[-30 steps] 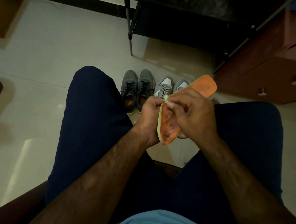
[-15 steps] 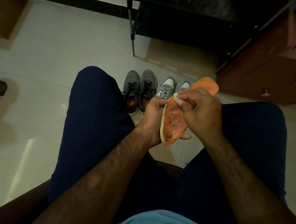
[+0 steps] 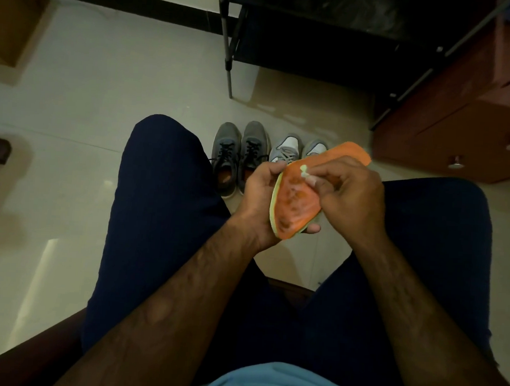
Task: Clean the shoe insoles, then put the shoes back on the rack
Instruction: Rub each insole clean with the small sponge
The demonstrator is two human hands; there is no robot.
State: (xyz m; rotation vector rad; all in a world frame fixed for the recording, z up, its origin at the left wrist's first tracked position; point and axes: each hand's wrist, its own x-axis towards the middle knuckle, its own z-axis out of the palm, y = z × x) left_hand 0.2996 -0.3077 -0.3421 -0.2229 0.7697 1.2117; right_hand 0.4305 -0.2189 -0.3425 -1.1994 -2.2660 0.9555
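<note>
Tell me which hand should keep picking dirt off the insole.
Right. The right hand already pinches a pale bit at the insole, fingertips on its orange face. The left hand grips its edge from behind, steadying it.

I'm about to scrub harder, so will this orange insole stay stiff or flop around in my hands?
Probably floppy: the orange insole already bends between the left hand and right hand. Likely light, since it is thin with a foam-like pale edge. Supporting it from behind should help.
</note>
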